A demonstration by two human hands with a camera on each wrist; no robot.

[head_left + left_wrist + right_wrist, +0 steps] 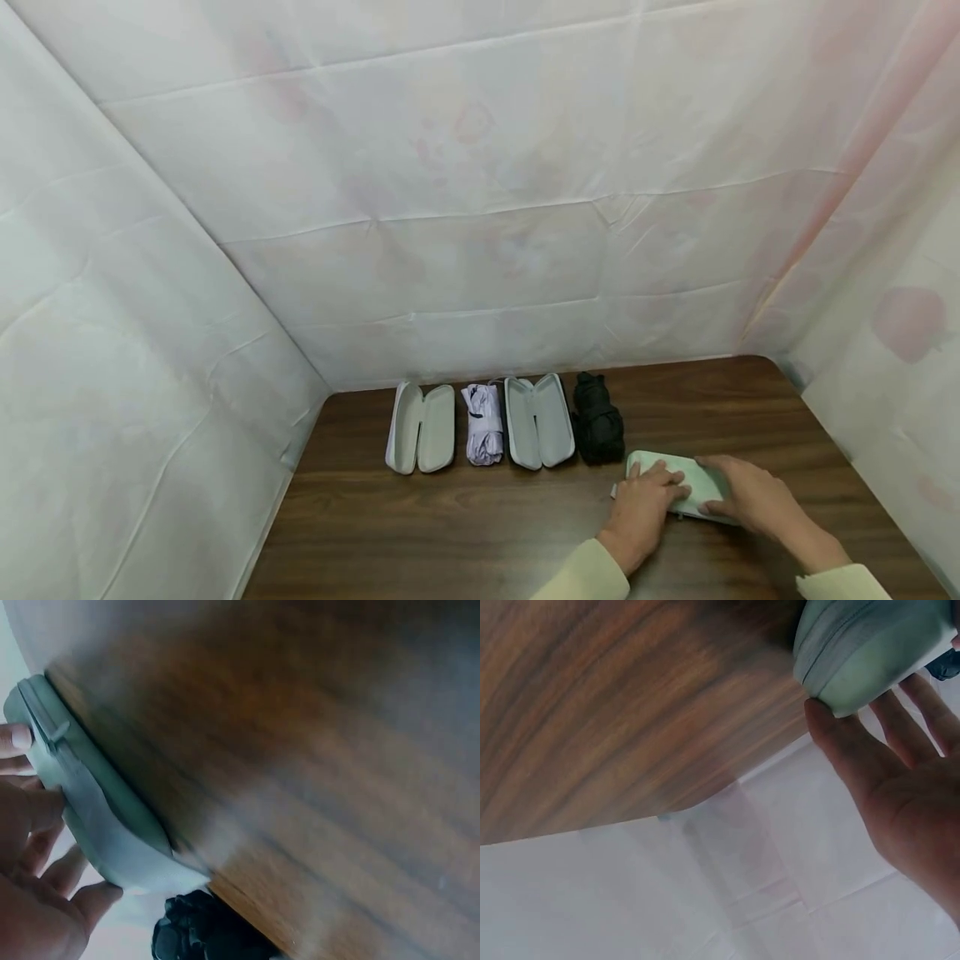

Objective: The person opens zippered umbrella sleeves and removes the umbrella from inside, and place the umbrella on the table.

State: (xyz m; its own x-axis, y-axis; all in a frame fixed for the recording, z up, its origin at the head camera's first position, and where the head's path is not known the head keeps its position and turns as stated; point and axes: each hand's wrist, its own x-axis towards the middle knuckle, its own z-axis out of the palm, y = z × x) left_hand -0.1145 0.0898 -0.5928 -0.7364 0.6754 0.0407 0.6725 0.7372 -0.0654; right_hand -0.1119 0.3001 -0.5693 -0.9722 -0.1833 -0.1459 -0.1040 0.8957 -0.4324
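Note:
A pale green zippered case (697, 481) lies closed on the right part of the table. My left hand (647, 504) holds its left part, fingers spread over the top. At the right end, my right hand (757, 496) grips it, thumb on the near side and fingers on the far side. The left wrist view shows the zipper pull (58, 733) on the case's side and a pale strap (142, 859) at one end. In the right wrist view, the thumb touches the rounded end of the case (862, 679). The case's contents are hidden.
Along the table's (450, 533) back stand an open grey-lined case (437, 429), a lavender bundle (484, 429) like a folded umbrella, another open case (555, 425), and a black folded bundle (599, 421) close to the green case. White patterned cloth (487, 267) hangs behind and at both sides.

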